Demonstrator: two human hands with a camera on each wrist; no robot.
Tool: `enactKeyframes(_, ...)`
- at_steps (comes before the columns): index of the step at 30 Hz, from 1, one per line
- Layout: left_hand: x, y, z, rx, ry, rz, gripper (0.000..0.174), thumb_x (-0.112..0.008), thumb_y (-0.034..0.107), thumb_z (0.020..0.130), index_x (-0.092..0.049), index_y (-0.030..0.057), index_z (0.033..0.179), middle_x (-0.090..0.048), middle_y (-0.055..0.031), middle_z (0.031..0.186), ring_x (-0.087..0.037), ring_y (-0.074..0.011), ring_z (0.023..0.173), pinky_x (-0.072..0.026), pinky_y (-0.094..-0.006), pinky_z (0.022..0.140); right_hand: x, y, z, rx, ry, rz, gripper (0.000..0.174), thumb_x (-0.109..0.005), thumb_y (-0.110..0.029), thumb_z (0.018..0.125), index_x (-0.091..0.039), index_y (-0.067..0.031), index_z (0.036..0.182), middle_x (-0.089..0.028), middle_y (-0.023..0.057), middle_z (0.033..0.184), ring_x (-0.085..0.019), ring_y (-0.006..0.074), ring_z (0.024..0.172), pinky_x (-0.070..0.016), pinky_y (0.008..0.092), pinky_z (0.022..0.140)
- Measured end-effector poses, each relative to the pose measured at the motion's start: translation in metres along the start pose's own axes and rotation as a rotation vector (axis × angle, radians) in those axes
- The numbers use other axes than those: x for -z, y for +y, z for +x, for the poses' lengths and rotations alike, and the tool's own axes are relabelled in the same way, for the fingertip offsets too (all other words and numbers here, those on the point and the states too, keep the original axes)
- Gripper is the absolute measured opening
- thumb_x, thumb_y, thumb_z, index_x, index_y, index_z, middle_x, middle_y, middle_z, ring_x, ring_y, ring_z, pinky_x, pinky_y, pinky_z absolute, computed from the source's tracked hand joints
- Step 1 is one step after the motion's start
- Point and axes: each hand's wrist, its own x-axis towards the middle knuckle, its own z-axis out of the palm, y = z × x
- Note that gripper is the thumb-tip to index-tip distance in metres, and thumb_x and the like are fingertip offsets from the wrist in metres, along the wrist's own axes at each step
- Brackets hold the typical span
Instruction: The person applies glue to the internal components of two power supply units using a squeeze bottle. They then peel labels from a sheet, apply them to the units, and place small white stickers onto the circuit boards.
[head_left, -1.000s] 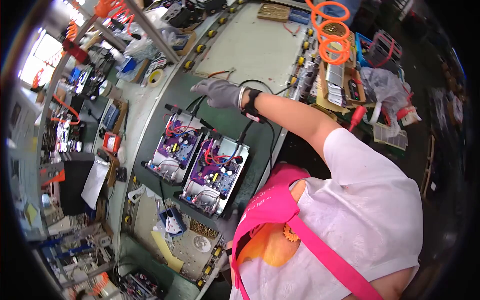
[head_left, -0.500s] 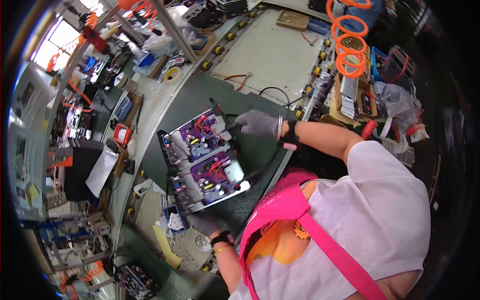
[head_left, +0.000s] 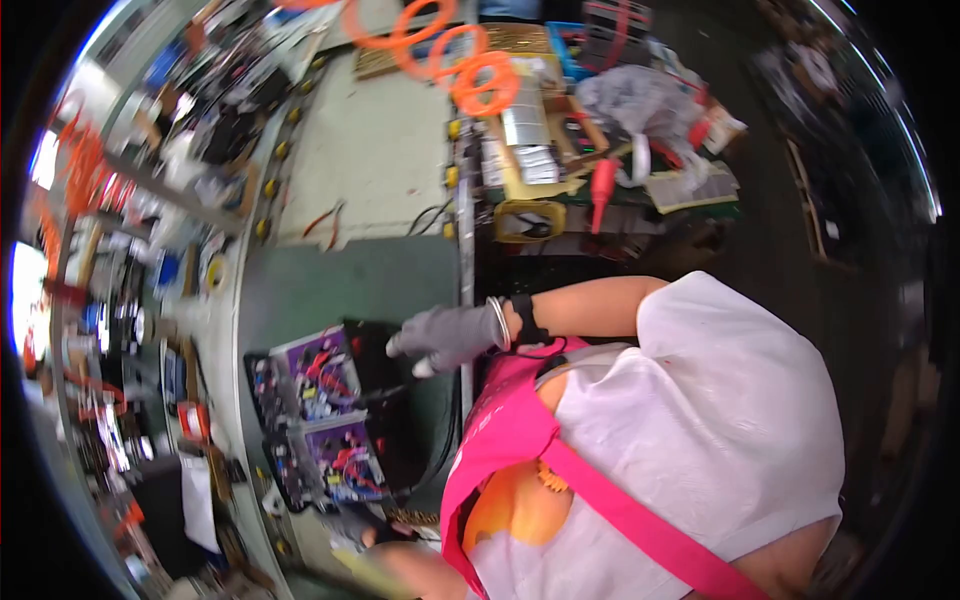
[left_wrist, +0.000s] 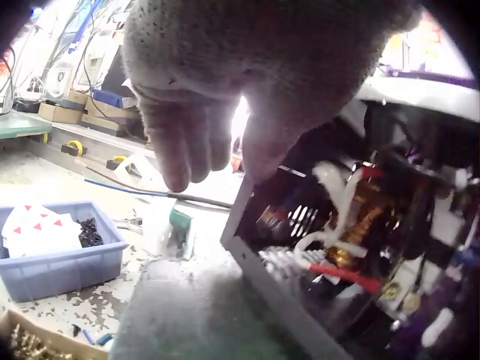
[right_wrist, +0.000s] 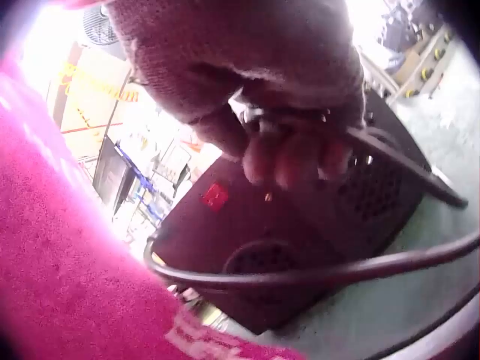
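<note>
Two open units (head_left: 318, 422), purple boards (head_left: 345, 447) exposed, left of right hand (head_left: 450, 338) (fingers bent, grip unclear); left hand (left_wrist: 247, 75), fingers straight, at near casing edge.

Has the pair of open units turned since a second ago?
Yes: against the green mat, the pair of units has turned, its black ends swinging from the pliers toward the pink apron.

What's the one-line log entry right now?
left grip: at casing edge; right grip: by dark panel, hold unclear; two open units: side by side on green board
</note>
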Motion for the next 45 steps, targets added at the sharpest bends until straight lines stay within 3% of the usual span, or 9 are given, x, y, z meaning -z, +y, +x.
enactKeyframes(3, 0.011, 0.032, -0.039, -0.016, -0.104, -0.374, 0.059, -0.062, 0.014, 0.089, -0.034, 0.0008, 0.139, -0.049, -0.0191, 0.132, -0.051, -0.0294, 0.117, -0.0421, -0.0377, 0.098, 0.059, 0.043, -0.041, -0.283, 0.177, 0.323, 0.037, -0.064, -0.027, 0.08, -0.062, -0.0053, 0.11, -0.067, 0.0111, 0.098, -0.063, 0.0244, 0.097, -0.0477, 0.0375, 0.086)
enactKeyframes(11, -0.056, 0.081, -0.125, -0.036, -0.48, -0.178, 0.043, -0.062, 0.015, 0.089, -0.048, -0.0006, 0.127, -0.057, -0.0173, 0.119, -0.056, -0.0269, 0.109, -0.0448, -0.0358, 0.093, 0.139, 0.168, -0.195, -0.653, 1.315, 0.695, 0.017, -0.066, -0.013, 0.08, -0.065, -0.0033, 0.094, -0.064, 0.0035, 0.078, -0.06, 0.0123, 0.068, -0.0496, 0.0257, 0.062)
enactKeyframes(15, -0.079, 0.112, -0.153, -0.091, -0.667, -0.119, 0.04, -0.062, 0.015, 0.088, -0.051, -0.0003, 0.124, -0.059, -0.0168, 0.116, -0.057, -0.0266, 0.106, -0.0454, -0.0355, 0.091, 0.146, 0.267, -0.287, -0.77, 1.783, -0.091, 0.023, -0.06, -0.008, 0.084, -0.059, -0.0035, 0.106, -0.062, 0.0056, 0.086, -0.059, 0.0154, 0.075, -0.0492, 0.027, 0.068)
enactKeyframes(19, -0.092, 0.131, -0.178, -0.106, -0.787, -0.079, 0.037, -0.062, 0.015, 0.088, -0.053, 0.0, 0.121, -0.06, -0.0163, 0.113, -0.058, -0.0263, 0.104, -0.046, -0.0352, 0.09, 0.168, 0.264, -0.32, -1.537, 1.659, -0.624, 0.041, -0.069, -0.032, 0.076, -0.061, -0.0042, 0.106, -0.066, 0.0161, 0.091, -0.064, 0.0318, 0.082, -0.0496, 0.0378, 0.077)
enactKeyframes(22, -0.097, 0.141, -0.19, -0.103, -0.836, -0.055, 0.035, -0.062, 0.016, 0.088, -0.054, 0.0002, 0.119, -0.061, -0.016, 0.11, -0.059, -0.026, 0.102, -0.0465, -0.035, 0.088, 0.184, 0.275, -0.333, -1.613, 1.328, -0.223, 0.037, -0.068, -0.035, 0.077, -0.065, -0.0026, 0.096, -0.067, 0.017, 0.086, -0.063, 0.0333, 0.079, -0.0485, 0.0386, 0.073)
enactKeyframes(32, -0.072, 0.148, -0.205, -0.129, -0.902, -0.077, 0.029, -0.062, 0.016, 0.087, -0.06, 0.001, 0.111, -0.065, -0.0148, 0.102, -0.062, -0.0252, 0.096, -0.048, -0.0342, 0.084, 0.201, 0.195, -0.345, -0.506, 1.854, 0.12, 0.012, -0.061, -0.017, 0.091, -0.064, -0.0079, 0.098, -0.058, -0.0049, 0.08, -0.051, 0.0043, 0.069, -0.0409, 0.0217, 0.057)
enactKeyframes(35, -0.047, 0.16, -0.211, -0.17, -0.899, -0.157, 0.027, -0.062, 0.017, 0.087, -0.061, 0.0013, 0.109, -0.066, -0.0144, 0.1, -0.063, -0.025, 0.095, -0.0485, -0.034, 0.083, 0.219, 0.074, -0.264, -0.183, 1.743, 0.257, 0.013, -0.053, -0.016, 0.094, -0.06, -0.0065, 0.099, -0.057, -0.0004, 0.076, -0.047, 0.0036, 0.063, -0.036, 0.0197, 0.054)
enactKeyframes(40, 0.007, 0.219, -0.21, -0.504, -0.736, -0.341, 0.02, -0.064, 0.012, 0.086, -0.061, 0.0016, 0.103, -0.066, -0.0146, 0.096, -0.064, -0.0279, 0.089, -0.05, -0.0342, 0.078, 0.196, -0.055, -0.171, 0.017, 0.938, 0.321, 0.021, -0.049, -0.013, 0.093, -0.056, 0.0029, 0.105, -0.066, 0.0183, 0.097, -0.06, 0.0122, 0.067, -0.0464, 0.0226, 0.058)
enactKeyframes(45, 0.055, 0.229, -0.211, -0.457, -0.772, -0.683, 0.039, -0.061, 0.033, 0.09, -0.059, -0.0023, 0.107, -0.064, -0.0156, 0.099, -0.064, -0.025, 0.091, -0.0495, -0.033, 0.08, 0.133, -0.13, -0.078, 0.011, 0.025, 0.65, 0.022, -0.055, -0.006, 0.092, -0.057, 0.0, 0.113, -0.068, 0.0086, 0.087, -0.063, 0.0084, 0.073, -0.0493, 0.0212, 0.061)
